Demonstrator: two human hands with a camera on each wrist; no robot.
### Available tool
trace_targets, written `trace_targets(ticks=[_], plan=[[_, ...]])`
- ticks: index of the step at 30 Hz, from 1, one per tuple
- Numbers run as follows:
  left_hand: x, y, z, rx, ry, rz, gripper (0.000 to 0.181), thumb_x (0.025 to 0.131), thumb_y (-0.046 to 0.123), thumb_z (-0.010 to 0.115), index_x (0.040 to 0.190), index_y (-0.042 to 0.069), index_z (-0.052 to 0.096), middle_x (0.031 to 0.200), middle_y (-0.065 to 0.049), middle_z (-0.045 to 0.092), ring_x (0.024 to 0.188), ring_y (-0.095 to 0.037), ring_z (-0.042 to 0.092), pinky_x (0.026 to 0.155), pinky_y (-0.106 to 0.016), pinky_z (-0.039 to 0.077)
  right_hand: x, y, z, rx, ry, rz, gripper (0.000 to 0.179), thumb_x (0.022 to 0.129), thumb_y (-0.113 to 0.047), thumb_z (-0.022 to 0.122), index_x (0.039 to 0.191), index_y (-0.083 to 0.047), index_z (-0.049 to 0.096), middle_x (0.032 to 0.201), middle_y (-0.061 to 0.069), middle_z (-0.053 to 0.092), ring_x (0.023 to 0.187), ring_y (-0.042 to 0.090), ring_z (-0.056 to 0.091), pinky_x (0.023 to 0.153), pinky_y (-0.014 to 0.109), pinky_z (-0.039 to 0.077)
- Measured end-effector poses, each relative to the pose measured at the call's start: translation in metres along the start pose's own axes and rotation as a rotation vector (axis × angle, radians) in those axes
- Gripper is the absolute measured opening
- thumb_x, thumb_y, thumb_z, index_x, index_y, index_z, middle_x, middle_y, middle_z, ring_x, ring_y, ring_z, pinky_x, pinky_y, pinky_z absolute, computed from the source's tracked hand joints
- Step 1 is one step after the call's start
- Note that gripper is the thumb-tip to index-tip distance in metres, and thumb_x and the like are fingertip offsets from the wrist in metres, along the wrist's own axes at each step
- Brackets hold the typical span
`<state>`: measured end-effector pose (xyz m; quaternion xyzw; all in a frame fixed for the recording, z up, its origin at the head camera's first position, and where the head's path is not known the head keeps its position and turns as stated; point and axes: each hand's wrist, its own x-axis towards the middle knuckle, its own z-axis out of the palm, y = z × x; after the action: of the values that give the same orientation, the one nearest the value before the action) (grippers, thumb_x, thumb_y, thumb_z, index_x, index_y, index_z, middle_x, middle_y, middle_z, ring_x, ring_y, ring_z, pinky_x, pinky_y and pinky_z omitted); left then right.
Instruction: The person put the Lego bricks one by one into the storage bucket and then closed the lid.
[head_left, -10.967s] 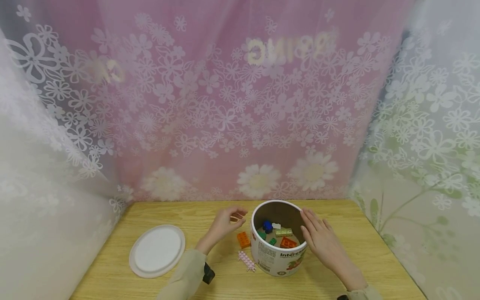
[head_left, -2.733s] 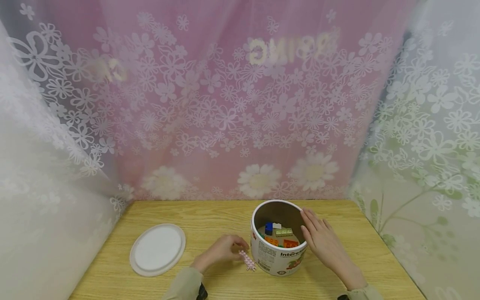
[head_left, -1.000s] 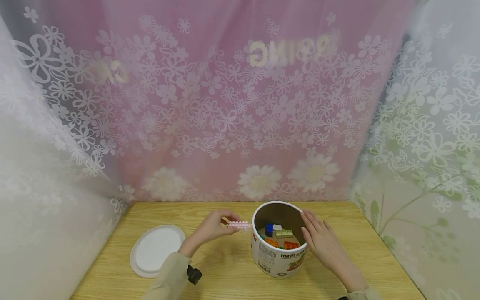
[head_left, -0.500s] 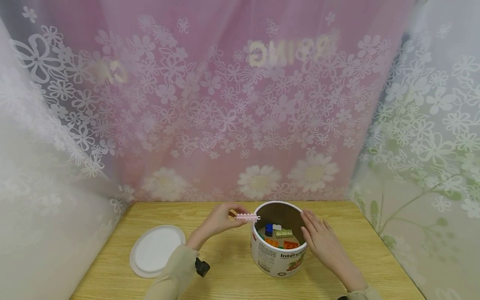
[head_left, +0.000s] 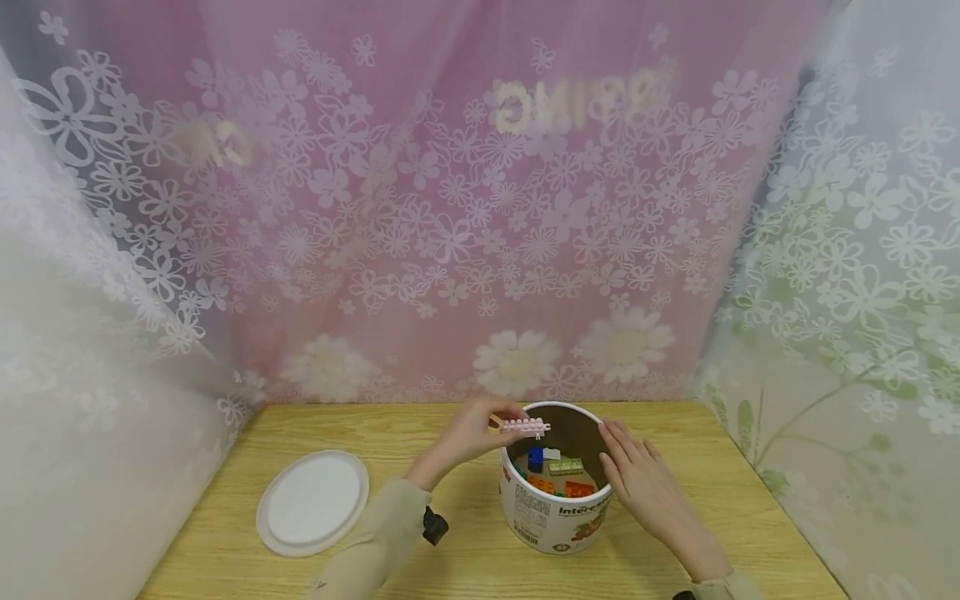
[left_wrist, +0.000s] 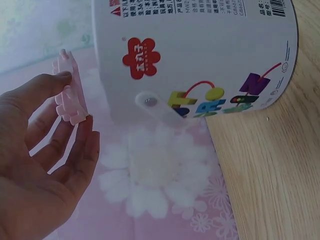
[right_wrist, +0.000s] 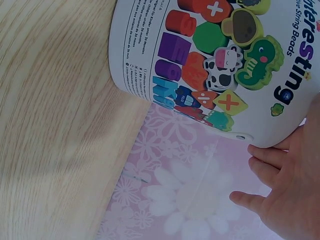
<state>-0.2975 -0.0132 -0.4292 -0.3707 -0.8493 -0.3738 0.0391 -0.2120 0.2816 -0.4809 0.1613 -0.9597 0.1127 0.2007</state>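
My left hand (head_left: pixel 477 431) pinches a pink studded building brick (head_left: pixel 527 427) with clip-like ends, held over the left rim of a white printed tub (head_left: pixel 558 517). In the left wrist view the pink brick (left_wrist: pixel 72 92) sits between thumb and fingers, beside the tub's wall (left_wrist: pixel 200 45). My right hand (head_left: pixel 651 492) rests with straight fingers on the tub's right rim; the right wrist view shows its fingers (right_wrist: pixel 267 162) against the side. Inside the tub lie a blue brick (head_left: pixel 536 459), a white piece (head_left: pixel 552 454), a yellow-green brick (head_left: pixel 566 467), orange bricks (head_left: pixel 579 489) and bits of green.
A round white lid (head_left: pixel 313 502) lies on the wooden table (head_left: pixel 450 550) at the left. Floral curtains (head_left: pixel 465 208) hang behind and along both sides of the table. The tub has a white handle joint (left_wrist: pixel 148 100) on its side.
The orange brick beside the tub went inside earlier. My left hand then picked the pink brick off the table and moved it up and right over the rim. The right hand stayed put.
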Motion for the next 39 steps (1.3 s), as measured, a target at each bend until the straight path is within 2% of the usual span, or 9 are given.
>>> trace_targets(ticks=[4,10,17,27,33,39], plan=[[0.007,0.003,0.009,0.027,-0.007,0.017,0.019,0.093,0.022,0.076,0.111,0.018,0.076,0.102,0.004,0.072,0.089,-0.008,0.063,0.076,-0.023,0.056,0.0,0.0,0.001,0.002,0.014,-0.003,0.052,0.105,-0.022,0.053,0.151,0.001,0.045,0.156,0.018,0.043,0.144,0.038,0.039,0.112,0.067,0.032],[0.017,0.006,0.024,0.072,-0.015,0.033,0.019,0.093,0.026,0.077,0.111,0.02,0.075,0.099,0.006,0.07,0.079,-0.005,0.06,0.064,-0.016,0.05,0.001,0.0,0.0,0.004,-0.013,0.007,0.052,0.106,-0.023,0.052,0.152,0.0,0.043,0.158,0.017,0.041,0.146,0.037,0.037,0.113,0.066,0.03],[0.026,0.009,0.039,0.101,-0.016,0.029,0.021,0.094,0.029,0.075,0.113,0.02,0.074,0.107,0.007,0.07,0.086,0.0,0.061,0.072,-0.016,0.052,0.001,-0.001,-0.001,-0.004,-0.023,-0.001,0.052,0.109,-0.028,0.045,0.152,0.0,0.042,0.158,0.017,0.04,0.146,0.036,0.036,0.114,0.065,0.03],[0.033,0.013,0.053,0.126,0.003,-0.027,0.019,0.093,0.027,0.076,0.111,0.021,0.074,0.103,0.008,0.07,0.088,-0.003,0.063,0.075,-0.018,0.053,0.0,-0.001,-0.001,-0.015,0.008,-0.015,0.052,0.109,-0.03,0.045,0.151,0.0,0.045,0.156,0.018,0.043,0.144,0.037,0.04,0.11,0.066,0.035],[0.036,0.012,0.061,0.144,0.005,-0.038,0.016,0.092,0.026,0.077,0.107,0.019,0.075,0.099,0.008,0.071,0.085,-0.004,0.063,0.073,-0.019,0.053,0.0,-0.001,-0.001,-0.019,0.043,-0.029,0.05,0.108,-0.028,0.048,0.149,0.001,0.047,0.154,0.018,0.046,0.141,0.038,0.043,0.107,0.067,0.037],[0.036,0.013,0.065,0.159,-0.015,-0.064,0.015,0.092,0.025,0.077,0.106,0.019,0.074,0.097,0.008,0.07,0.081,-0.001,0.061,0.07,-0.018,0.052,0.0,-0.001,-0.002,-0.019,0.007,-0.014,0.051,0.109,-0.029,0.046,0.152,-0.001,0.044,0.156,0.018,0.043,0.143,0.037,0.041,0.11,0.066,0.036]])
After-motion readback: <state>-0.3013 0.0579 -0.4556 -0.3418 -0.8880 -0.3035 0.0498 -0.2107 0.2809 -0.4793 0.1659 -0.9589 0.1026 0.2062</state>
